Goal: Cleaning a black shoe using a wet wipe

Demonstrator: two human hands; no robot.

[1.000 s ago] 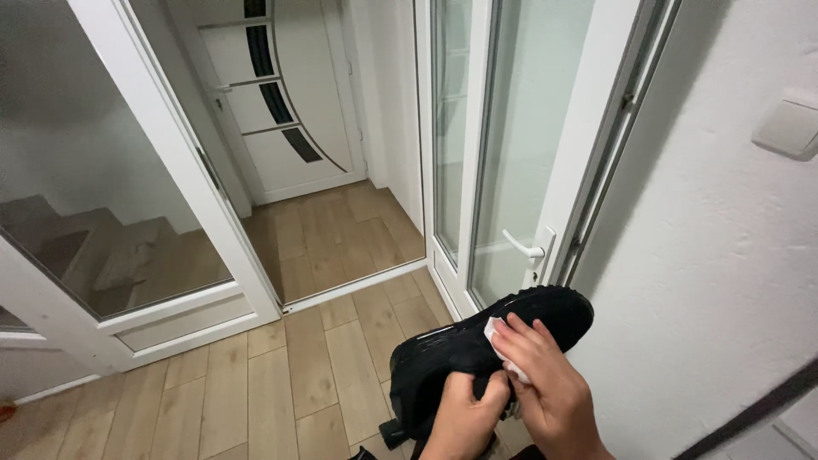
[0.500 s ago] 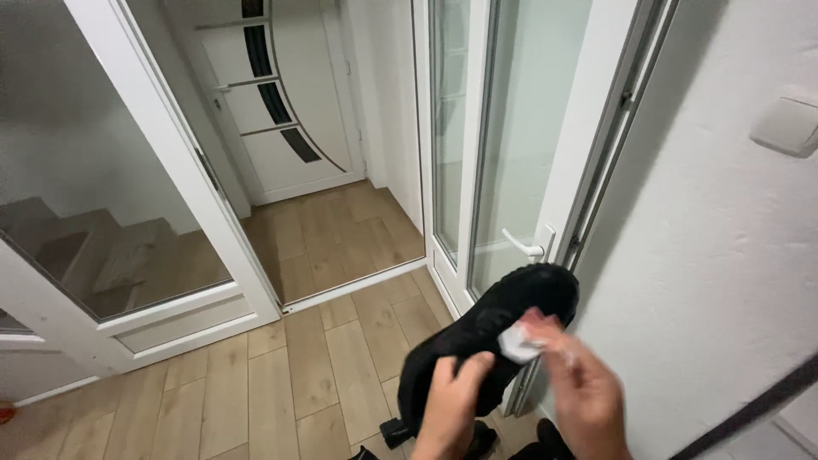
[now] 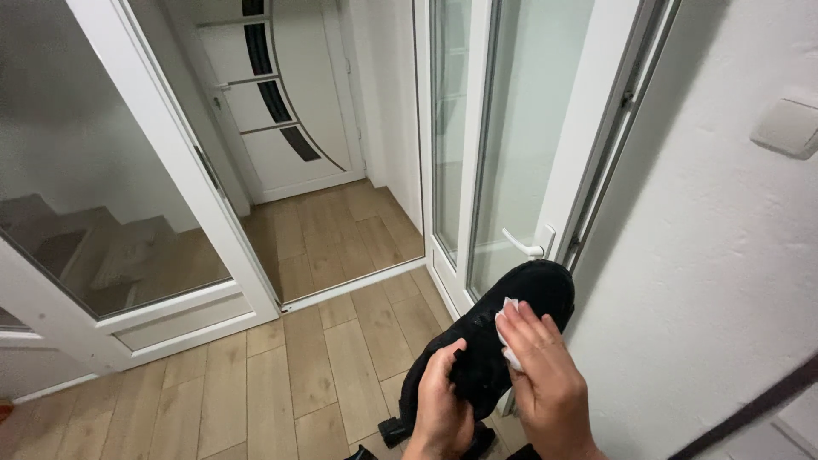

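A black shoe (image 3: 520, 294) is held up at the lower middle right, its toe pointing up and right toward the door handle. My left hand (image 3: 440, 409) grips the shoe's lower end from the left side. My right hand (image 3: 544, 375) presses a small white wipe (image 3: 507, 317) flat against the shoe's upper with its fingers. Only part of the wipe shows from under my fingers.
A white glass door (image 3: 511, 136) with a lever handle (image 3: 524, 247) stands just behind the shoe. The white wall (image 3: 724, 255) with a light switch (image 3: 788, 123) is on the right. Wood-look floor (image 3: 281, 375) runs to an inner white door (image 3: 281, 94). Dark footwear (image 3: 400, 430) lies below.
My right hand has slid the wipe back down onto the shoe's upper and now lies flat on it. The shoe stays tilted up. My left hand shifted its grip slightly.
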